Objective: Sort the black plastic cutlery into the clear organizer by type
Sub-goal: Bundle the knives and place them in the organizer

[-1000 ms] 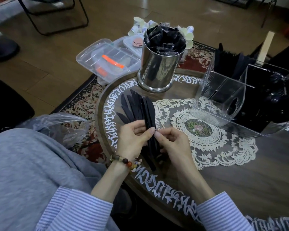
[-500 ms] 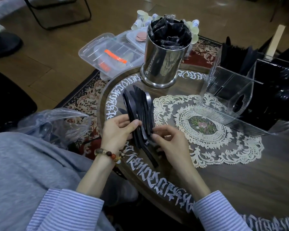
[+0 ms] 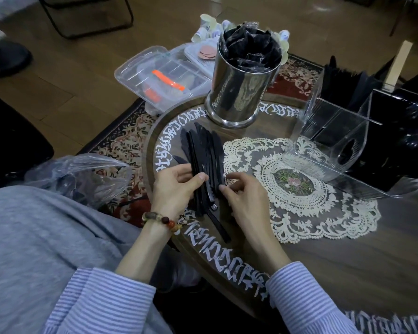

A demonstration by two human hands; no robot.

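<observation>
A bundle of black plastic knives [image 3: 204,153] lies on the round wooden table [image 3: 323,249], blades pointing away from me. My left hand [image 3: 176,186] grips the bundle from the left, thumb across the handles. On the bundle's right side my right hand [image 3: 245,201] has its curled fingertips against the handles. One handle [image 3: 217,224] sticks out toward me below the hands. The clear organizer [image 3: 323,141] stands at the right, with black cutlery [image 3: 345,85] upright in its far compartment and a dark mass in its right compartment.
A steel canister [image 3: 239,92] stuffed with black wrappers stands behind the knives. A lace doily [image 3: 307,201] covers the table's middle. On the floor to the left lie a clear lidded box [image 3: 159,75] and a plastic bag [image 3: 82,177] beside my grey-clad knee.
The fanned knives have been drawn together into a tighter bundle between both hands. My left thumb now lies across the handles, and the right fingertips have shifted slightly right.
</observation>
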